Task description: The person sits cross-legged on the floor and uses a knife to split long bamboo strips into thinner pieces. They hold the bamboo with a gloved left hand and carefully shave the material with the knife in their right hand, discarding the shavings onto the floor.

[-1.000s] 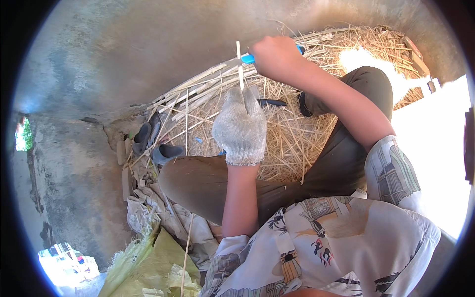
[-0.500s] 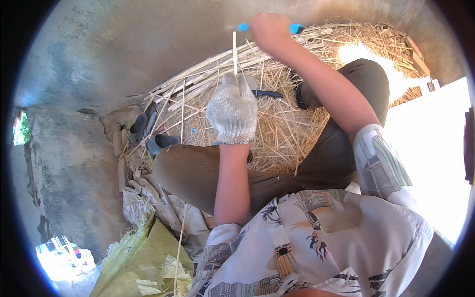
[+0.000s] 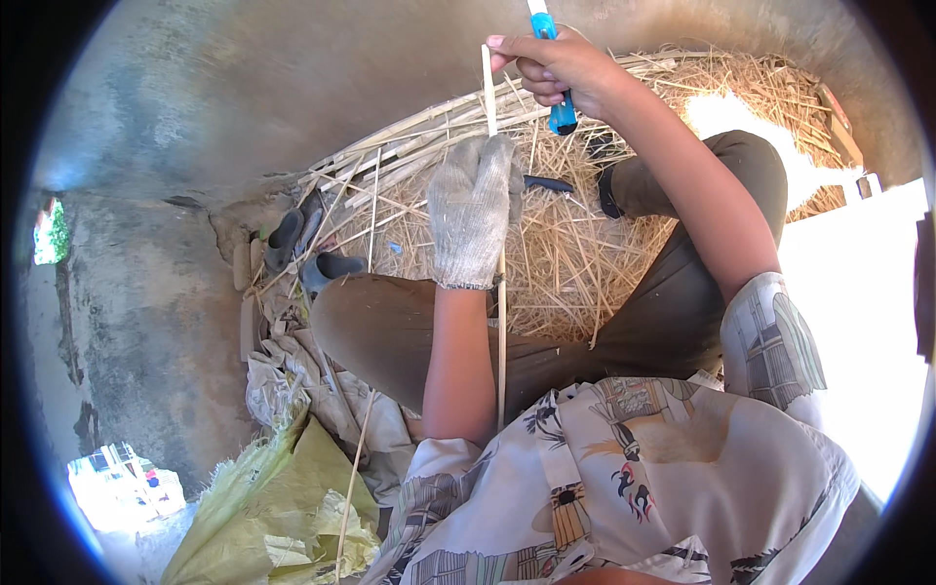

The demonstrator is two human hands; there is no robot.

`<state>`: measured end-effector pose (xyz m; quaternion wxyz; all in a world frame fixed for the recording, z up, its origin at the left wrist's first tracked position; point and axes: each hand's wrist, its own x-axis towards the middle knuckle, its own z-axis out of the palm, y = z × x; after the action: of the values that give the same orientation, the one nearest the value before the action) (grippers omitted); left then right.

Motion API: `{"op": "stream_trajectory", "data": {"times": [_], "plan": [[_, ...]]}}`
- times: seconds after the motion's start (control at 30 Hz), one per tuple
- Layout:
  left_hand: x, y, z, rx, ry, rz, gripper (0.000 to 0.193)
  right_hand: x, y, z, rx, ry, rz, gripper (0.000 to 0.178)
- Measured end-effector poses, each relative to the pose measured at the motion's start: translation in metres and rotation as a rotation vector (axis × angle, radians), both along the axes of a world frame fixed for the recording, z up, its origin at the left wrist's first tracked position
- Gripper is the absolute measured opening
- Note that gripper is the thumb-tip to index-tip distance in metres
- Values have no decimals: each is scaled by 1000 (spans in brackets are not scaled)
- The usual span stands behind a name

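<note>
My left hand [image 3: 470,219], in a white knit glove, is closed round a thin pale bamboo strip [image 3: 489,93]. The strip stands out beyond the fingers, and its other part runs back past my wrist toward my lap. My right hand [image 3: 575,70] is bare and holds a blue utility knife [image 3: 563,117] in its curled fingers, blade end pointing away from me. Its thumb and forefinger are at the strip's far tip. On the shavings just right of the glove lies a knife with a black handle [image 3: 549,183]; its blade is hidden.
Bamboo shavings [image 3: 556,273] cover the floor between my crossed legs, with longer strips [image 3: 409,151] along the curved wall [image 3: 322,88]. Dark shoes [image 3: 285,240] stand at the left. A yellowish woven sack [image 3: 263,507] lies at the lower left, and bright sunlight falls on the right.
My right hand has turned the utility knife from crosswise to upright and brought its thumb and forefinger to the strip's tip. The strip's rear part now shows behind my left hand.
</note>
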<state>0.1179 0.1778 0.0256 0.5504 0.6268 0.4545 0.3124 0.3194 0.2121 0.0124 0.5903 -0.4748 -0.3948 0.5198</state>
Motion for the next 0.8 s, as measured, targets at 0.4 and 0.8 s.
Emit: {"op": "stream_trajectory", "data": {"times": [0.4, 0.8], "plan": [[-1, -7, -1, -84, 133, -213, 32, 18, 6, 5, 45, 145, -274, 28], [-1, -12, -10, -213, 9, -323, 30, 32, -18, 22, -99, -139, 66, 35]]}}
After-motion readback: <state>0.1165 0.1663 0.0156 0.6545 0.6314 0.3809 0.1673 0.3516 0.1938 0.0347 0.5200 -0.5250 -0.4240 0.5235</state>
